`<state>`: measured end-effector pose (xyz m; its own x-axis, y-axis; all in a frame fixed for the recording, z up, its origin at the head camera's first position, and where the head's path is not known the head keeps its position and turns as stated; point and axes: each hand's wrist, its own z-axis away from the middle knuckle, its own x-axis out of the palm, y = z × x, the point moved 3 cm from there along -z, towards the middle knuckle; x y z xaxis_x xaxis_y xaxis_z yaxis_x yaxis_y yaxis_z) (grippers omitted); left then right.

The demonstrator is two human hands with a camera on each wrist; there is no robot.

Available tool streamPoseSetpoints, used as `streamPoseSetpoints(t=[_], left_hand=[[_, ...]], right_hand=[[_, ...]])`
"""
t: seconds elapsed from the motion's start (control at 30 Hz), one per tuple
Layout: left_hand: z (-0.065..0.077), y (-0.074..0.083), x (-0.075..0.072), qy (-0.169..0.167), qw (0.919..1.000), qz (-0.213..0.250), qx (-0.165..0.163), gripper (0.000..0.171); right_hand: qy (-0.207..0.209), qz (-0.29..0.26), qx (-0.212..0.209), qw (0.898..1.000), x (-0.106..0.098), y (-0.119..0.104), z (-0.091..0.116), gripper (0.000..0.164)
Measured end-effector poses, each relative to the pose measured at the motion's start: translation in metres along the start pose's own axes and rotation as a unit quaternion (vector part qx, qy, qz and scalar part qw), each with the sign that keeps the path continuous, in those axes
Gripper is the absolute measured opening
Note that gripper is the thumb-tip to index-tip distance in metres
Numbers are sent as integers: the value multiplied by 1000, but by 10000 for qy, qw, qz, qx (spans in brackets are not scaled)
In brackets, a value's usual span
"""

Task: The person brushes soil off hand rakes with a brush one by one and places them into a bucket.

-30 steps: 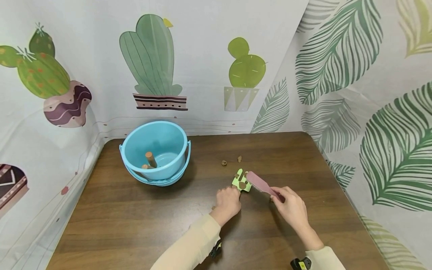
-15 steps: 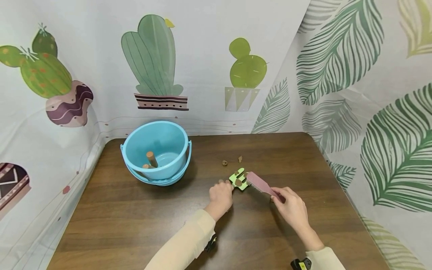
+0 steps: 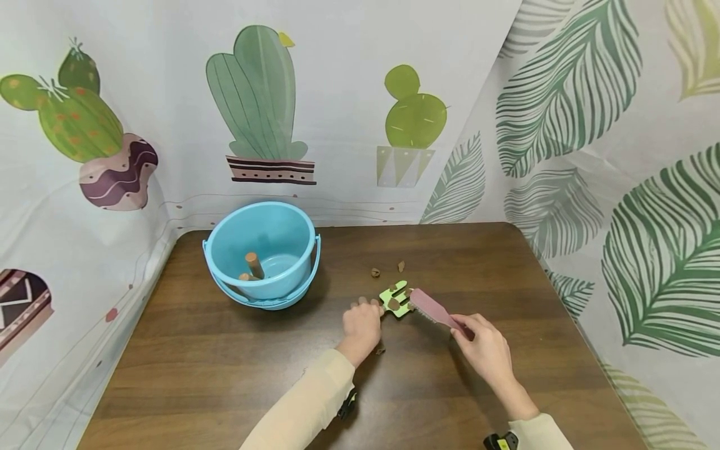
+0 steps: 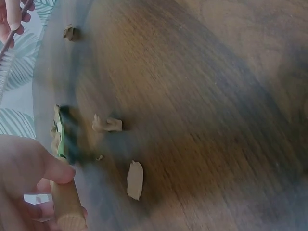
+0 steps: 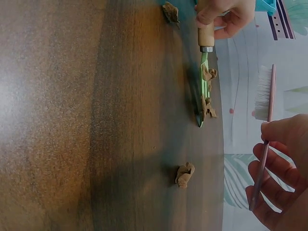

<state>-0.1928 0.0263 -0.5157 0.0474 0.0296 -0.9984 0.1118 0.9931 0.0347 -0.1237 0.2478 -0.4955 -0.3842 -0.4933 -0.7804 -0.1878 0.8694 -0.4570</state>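
My left hand (image 3: 361, 326) grips the wooden handle (image 4: 67, 204) of a green garden hand fork (image 3: 387, 296), held low over the table with tines pointing right. Several curled brown scraps, like dry leaves or shavings, ride on the fork; one scrap (image 5: 209, 74) sits near its neck. In my right hand (image 3: 485, 350) is a pink brush (image 3: 429, 306) with pale bristles, pinched by its thin handle. Its head is beside the tine ends in the head view; contact is unclear. Loose scraps lie around: one scrap (image 3: 375, 273) behind the fork, another scrap (image 5: 185, 174) nearer the right hand.
A light-blue bucket (image 3: 239, 232) with its handle down stands at the back left of the brown wooden table (image 3: 225, 369). Wooden rods (image 3: 254, 265) stick up inside it. Behind the table hangs a cloth (image 3: 337, 94) printed with cacti and leaves.
My left hand has drawn left with the fork, and its tines have swung round to the right. A scrap now shows beside the left wrist. The right hand and brush have barely moved.
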Motion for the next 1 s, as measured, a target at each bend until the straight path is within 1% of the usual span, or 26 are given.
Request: streamPoseSetpoints(t=[0.27,0.47,0.67,0.87,1.0], left_hand=[[-1,-3,0,141,9979,-469,414,16],[-2,-5,1,303,9952,-716,588,19],[-1,-9,5,668,9921,-742,756,22],[1,-15,3,1081,9877,-716,870,27],[3,-19,2,1180,9860,-705,945,27]], right_hand=[[8,35,-25,10000,1,1,0,26],[-16,45,-6,10000,0,0,-1,26],[-37,22,-16,10000,0,-2,-2,26],[-32,-6,-52,10000,0,-2,-2,26],[-17,10,-54,10000,-1,-1,-2,26]])
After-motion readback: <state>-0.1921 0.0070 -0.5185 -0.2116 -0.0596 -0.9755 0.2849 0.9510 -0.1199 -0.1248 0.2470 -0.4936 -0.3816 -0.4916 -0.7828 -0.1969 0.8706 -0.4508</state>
